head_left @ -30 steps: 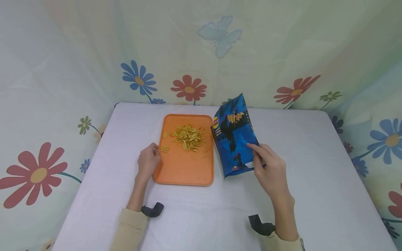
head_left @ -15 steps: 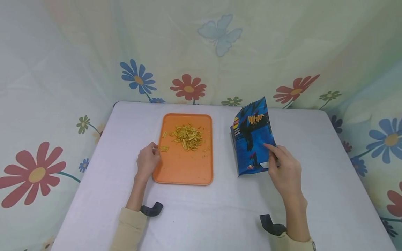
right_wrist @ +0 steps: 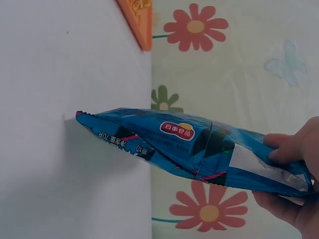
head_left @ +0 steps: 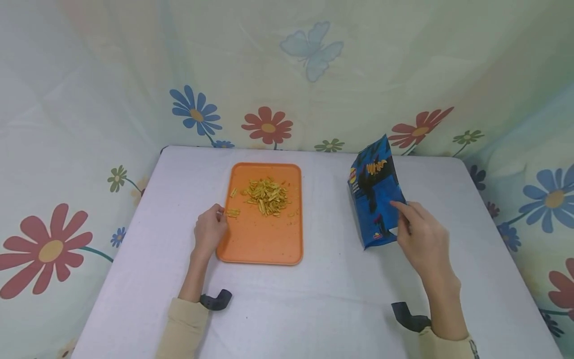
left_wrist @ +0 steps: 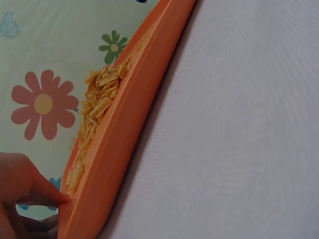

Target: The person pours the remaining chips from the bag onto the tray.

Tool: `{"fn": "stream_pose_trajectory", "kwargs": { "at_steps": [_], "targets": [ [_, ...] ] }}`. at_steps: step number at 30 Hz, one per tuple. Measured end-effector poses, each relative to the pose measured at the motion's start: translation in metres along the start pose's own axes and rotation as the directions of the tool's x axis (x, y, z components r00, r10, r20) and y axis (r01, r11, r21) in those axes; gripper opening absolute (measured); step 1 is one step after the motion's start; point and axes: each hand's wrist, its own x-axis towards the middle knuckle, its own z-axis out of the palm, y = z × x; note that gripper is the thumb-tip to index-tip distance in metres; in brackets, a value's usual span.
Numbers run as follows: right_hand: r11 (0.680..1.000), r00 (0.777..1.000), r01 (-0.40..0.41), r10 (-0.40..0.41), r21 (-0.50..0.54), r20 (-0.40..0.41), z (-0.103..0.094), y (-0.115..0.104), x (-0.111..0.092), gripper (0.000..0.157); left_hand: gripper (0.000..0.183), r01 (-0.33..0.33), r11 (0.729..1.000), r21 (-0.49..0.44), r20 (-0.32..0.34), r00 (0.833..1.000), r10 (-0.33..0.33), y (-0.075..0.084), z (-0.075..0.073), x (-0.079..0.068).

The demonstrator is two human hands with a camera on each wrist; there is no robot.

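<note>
An orange tray lies on the table with a heap of yellow, ridged chip pieces in its upper half. A few pieces sit apart near the tray's left side. At that left rim, my left hand pinches the edge; the left wrist view shows the thumb over the rim and fingers beneath. My right hand grips a blue chip bag by its right side, to the right of the tray. In the right wrist view the bag looks flattened, and its inside is hidden.
A white cloth covers the table. Behind it and at both sides hangs a pale curtain with flowers and a butterfly. Small crumbs lie on the tray. Each wrist wears a black camera mount.
My right hand has carried the chip bag rightward, away from the tray's right edge. The left hand, the tray and the chip pieces have stayed in place.
</note>
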Motion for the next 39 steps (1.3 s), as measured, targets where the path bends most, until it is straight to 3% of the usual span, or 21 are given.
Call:
{"fn": "stream_pose_trajectory", "kwargs": {
  "at_steps": [8, 17, 25, 29, 39],
  "targets": [
    [0.993, 0.997, 0.074, -0.073, -0.095, 0.019, -0.009, 0.008, 0.005, 0.027, 0.023, 0.000, 1.000, 0.007, -0.003, 1.000, 0.000, 0.000, -0.001, 0.000],
    [0.988, 0.998, 0.055, -0.049, -0.143, 0.044, -0.003, 0.004, 0.007, 0.031, 0.023, 0.007, 1.000, 0.009, -0.012, 1.000, -0.007, -0.001, 0.000, 0.000],
    [0.987, 0.990, 0.137, -0.133, -0.079, 0.055, 0.008, -0.001, 0.006, 0.040, 0.026, 0.010, 1.000, 0.007, -0.001, 1.000, -0.010, -0.001, 0.001, 0.000],
    [0.984, 0.979, 0.178, -0.178, 0.009, 0.097, 0.014, -0.004, 0.006, 0.042, 0.026, 0.010, 1.000, 0.001, 0.003, 1.000, -0.010, -0.001, 0.001, 0.000],
    [0.966, 0.957, 0.170, -0.209, 0.195, 0.201, 0.033, -0.010, 0.003, 0.058, 0.026, 0.010, 1.000, -0.002, 0.000, 1.000, -0.010, -0.003, 0.001, 0.001]
  ]
}}
